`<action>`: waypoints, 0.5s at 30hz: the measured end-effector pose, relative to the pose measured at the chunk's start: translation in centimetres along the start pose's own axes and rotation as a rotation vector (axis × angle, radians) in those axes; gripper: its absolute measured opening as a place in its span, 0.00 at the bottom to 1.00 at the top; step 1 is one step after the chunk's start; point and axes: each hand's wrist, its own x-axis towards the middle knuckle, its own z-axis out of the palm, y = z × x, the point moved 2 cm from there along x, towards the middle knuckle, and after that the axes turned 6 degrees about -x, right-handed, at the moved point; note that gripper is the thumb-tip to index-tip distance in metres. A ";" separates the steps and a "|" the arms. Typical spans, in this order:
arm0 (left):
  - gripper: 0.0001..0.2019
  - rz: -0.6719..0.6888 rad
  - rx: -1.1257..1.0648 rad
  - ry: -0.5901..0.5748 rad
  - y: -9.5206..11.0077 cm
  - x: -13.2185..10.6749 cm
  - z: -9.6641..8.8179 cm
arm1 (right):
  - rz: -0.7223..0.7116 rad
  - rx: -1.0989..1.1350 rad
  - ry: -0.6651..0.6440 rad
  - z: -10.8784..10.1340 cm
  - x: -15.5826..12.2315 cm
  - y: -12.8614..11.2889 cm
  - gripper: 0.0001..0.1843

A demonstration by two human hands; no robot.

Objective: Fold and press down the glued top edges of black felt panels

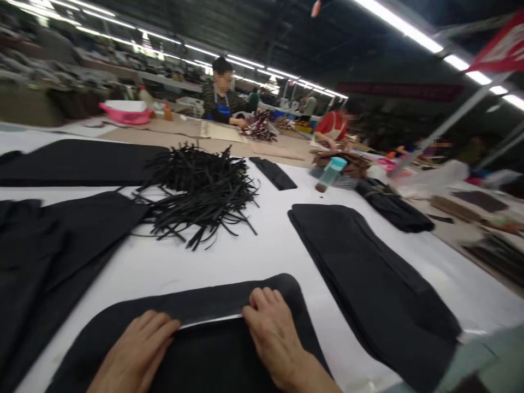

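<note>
A black fabric panel (196, 303) with rounded corners lies in front of me on the white tabletop. Another piece of black fabric (208, 355) lies on top of it, its far edge running between my hands. My left hand (141, 346) presses on this edge at the left, fingers together. At the right end, my right hand (272, 327) is curled with its fingertips pinching the edge. A narrow white strip (213, 320) shows along the edge between the hands; whether it is tape or lining I cannot tell. The undersides of both hands are hidden.
A heap of black fabric strips (200, 185) lies beyond the panel. Stacked black panels (364, 273) lie to the right, more black fabric (82, 234) to the left. A teal-capped container (331, 173) stands farther back. Two co-workers (223, 101) handle material across the table.
</note>
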 end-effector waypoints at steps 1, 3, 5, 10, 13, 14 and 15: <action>0.10 -0.040 -0.013 -0.040 0.0 -0.4 -0.4 | -0.009 0.044 -0.004 0.1 0.3 -0.3 0.09; 0.13 -0.089 -0.048 -0.107 0.4 -0.3 -0.5 | -0.052 0.134 -0.012 0.2 0.6 -1.2 0.08; 0.15 -0.126 -0.063 -0.137 1.1 0.3 -0.4 | -0.087 0.201 -0.025 0.6 0.9 -2.3 0.08; 0.15 -0.179 -0.103 -0.210 2.2 1.2 -0.1 | -0.107 0.244 -0.059 2.0 1.6 -4.2 0.09; 0.12 -0.183 -0.111 -0.224 2.2 1.5 0.0 | -0.128 0.265 -0.056 2.7 1.9 -4.7 0.10; 0.12 -0.179 -0.111 -0.223 2.1 1.6 0.1 | -0.135 0.274 -0.049 2.9 1.9 -4.7 0.10; 0.11 -0.173 -0.112 -0.219 2.1 1.8 0.1 | -0.141 0.283 -0.040 3.0 1.9 -4.8 0.10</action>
